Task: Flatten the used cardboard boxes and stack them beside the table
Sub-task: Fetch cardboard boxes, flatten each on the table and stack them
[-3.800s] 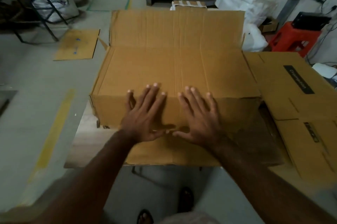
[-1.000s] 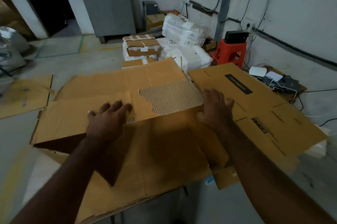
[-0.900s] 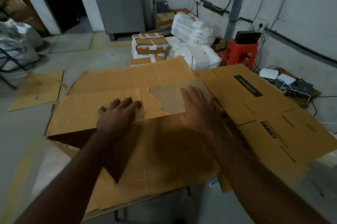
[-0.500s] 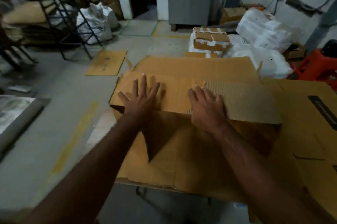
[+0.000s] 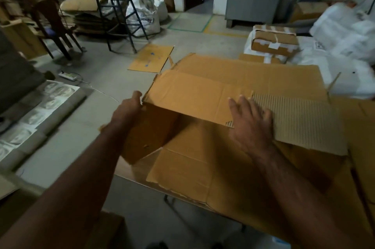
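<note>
The cardboard box (image 5: pixel 213 127), half collapsed, lies across the counter (image 5: pixel 126 168) and overhangs its left edge. Its raised left end could spring back open, or the sheet slide off, if pressure comes unevenly. The left hand (image 5: pixel 127 108) reaches forward, fingers curled on that left corner; the right hand (image 5: pixel 250 125) presses flat, fingers spread, on the top panel.

Both bare forearms are extended from the lower edge of the frame toward its centre, the left from the lower left corner and the right from the lower right. The left hand (image 5: pixel 129 106) is seen left of centre, turned on edge with the thumb uppermost and the fingers curled out of sight. The right hand (image 5: pixel 250 121) is held right of centre, palm down, with the fingers straight, close together and pointed toward the upper left.
</note>
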